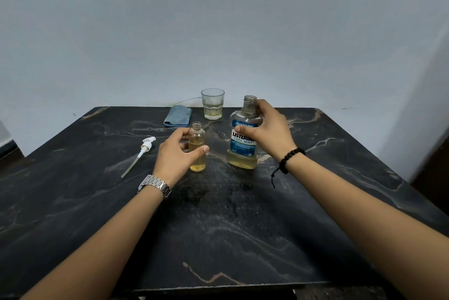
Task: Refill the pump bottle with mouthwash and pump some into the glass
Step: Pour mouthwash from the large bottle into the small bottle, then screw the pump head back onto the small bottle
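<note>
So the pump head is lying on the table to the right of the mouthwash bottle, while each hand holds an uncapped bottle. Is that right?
Not quite. The head view shows the pump head lying on the table to the left, beyond the left hand. The rest holds: that hand is around the small bottle, the right hand grips the mouthwash bottle, both uncapped.

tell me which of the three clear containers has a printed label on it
The big mouthwash bottle under the right hand, with the blue Listerine label. The small bottle and the glass are bare.

Uncapped pump bottle (197, 147), mouthwash bottle (243, 139) upright
</note>
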